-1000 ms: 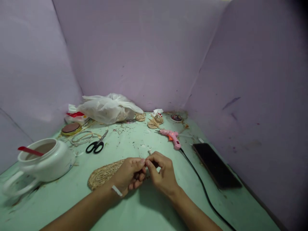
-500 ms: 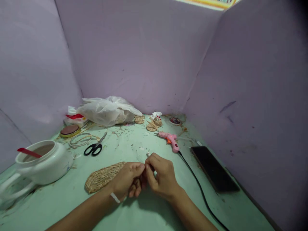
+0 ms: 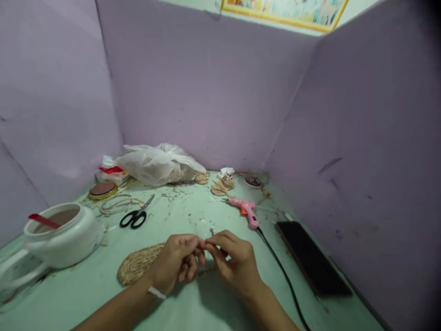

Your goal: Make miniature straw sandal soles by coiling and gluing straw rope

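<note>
My left hand [image 3: 182, 257] is closed, its fingers curled and its thumb against the index finger. Tip to tip with it, my right hand [image 3: 236, 259] pinches with thumb and forefinger. Whatever lies between the fingertips is too small to make out. Partly behind my left hand and wrist lies an oval coiled mat of braided straw [image 3: 138, 266], flat on the green tabletop. A white strip is stuck on my left wrist. Beyond my right hand rests a pink glue gun [image 3: 246, 209], nozzle to the left, with its black cord running toward me.
Black-handled scissors [image 3: 138, 216] and a coil of cord [image 3: 117, 204] lie at the left, near a white pot [image 3: 65, 246] with a red stick. A plastic bag [image 3: 158, 165] and straw pieces [image 3: 220, 186] are at the back. A phone [image 3: 313, 259] lies right, beside purple walls.
My view has tilted up a little, showing more of the framed picture above. My hands have drawn slightly apart, the right one with its fingers more extended.
</note>
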Tool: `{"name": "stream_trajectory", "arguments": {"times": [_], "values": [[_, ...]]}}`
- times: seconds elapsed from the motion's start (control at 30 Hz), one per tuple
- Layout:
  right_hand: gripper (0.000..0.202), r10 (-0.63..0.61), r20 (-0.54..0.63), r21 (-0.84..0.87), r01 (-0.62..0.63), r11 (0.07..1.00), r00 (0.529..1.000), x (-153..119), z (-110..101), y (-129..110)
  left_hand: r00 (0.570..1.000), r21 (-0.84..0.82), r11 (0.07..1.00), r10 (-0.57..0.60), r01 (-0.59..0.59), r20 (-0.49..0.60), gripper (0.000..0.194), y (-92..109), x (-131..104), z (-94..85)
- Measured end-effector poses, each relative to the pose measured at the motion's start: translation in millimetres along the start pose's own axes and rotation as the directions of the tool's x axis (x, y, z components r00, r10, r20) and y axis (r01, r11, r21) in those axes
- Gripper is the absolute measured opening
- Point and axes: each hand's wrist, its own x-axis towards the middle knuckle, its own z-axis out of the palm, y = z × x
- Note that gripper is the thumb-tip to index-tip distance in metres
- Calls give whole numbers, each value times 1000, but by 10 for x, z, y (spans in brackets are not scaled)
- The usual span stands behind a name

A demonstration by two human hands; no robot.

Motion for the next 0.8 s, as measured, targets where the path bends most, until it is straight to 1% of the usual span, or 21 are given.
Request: {"name": "stream_trajectory", "arguments": {"times": [0.07,0.13,0.23,0.3,0.33,0.4,0.47,0.5,0.57,0.6,0.67,0.7,0.73,0.8], "values": [[21,30,17,-39,-29,999,999,-13,15,14,1000,37,999,-11,10,21,43,-18,-9,0],[21,87,28,-74,-85,994,996,-13,20,36,998,61,998,-12,8,55,45,-28,-19,-6],[22,183,20,-99,-180,979,983,3,18,73,996,26,999,31,-33,83,43,3,-38,-15],[28,264,-21,-126,-265,956,964,14,14,107,995,-75,995,73,-68,71,40,54,-46,-16],[33,307,-50,-139,-311,940,951,18,12,126,995,-150,986,85,-76,53,38,82,-46,-17],[42,379,-104,-161,-392,906,919,19,9,158,997,-307,949,81,-75,7,33,132,-36,-23],[45,419,-129,-183,-437,881,899,14,6,169,997,-405,911,63,-74,-40,27,160,-14,-41],[41,426,-133,-196,-445,873,895,11,4,164,997,-428,900,57,-77,-60,24,166,0,-54],[19,427,-136,-224,-447,866,894,7,-1,140,995,-440,893,59,-91,-86,21,166,25,-81],[13,422,-137,-235,-443,865,896,7,-4,122,994,-445,890,60,-96,-94,20,163,36,-93],[20,405,-124,-247,-423,872,906,5,-3,76,993,-455,885,62,-101,-101,18,154,48,-105],[20,385,-101,-232,-398,887,917,3,4,49,993,-458,883,61,-101,-100,18,148,51,-103],[17,350,-66,-186,-357,916,934,-2,14,21,994,-460,883,60,-98,-96,17,140,51,-97],[14,238,1,-23,-238,971,971,-19,45,-34,995,-461,884,53,-84,-81,17,120,45,-74]]}}
